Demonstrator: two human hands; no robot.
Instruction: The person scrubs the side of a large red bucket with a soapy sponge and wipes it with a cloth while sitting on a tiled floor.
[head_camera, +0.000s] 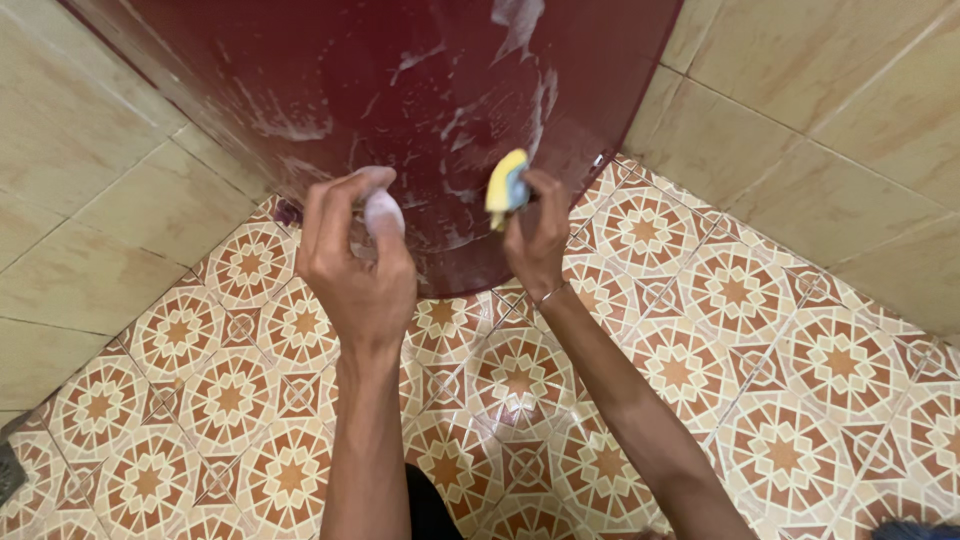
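A: What's in the right hand?

B: A sponge, yellow with a blue side, pinched at its lower end between fingertips and thumb. It stands just in front of the dark red tub, touching it or nearly so.

A: How would it handle?

B: Soft and light, I'd judge, and probably wet. It squashes under the pinch, so a grip across the middle would steady it better.

A: And the left hand?

B: Closed around a small pale lump, likely soap, also close to the tub. Soap looks slick; it wants a full curl of the fingers, as now.

A: The tub itself?

B: Streaked with suds, standing in the corner on the patterned floor. Smooth and slippery, I'd guess.
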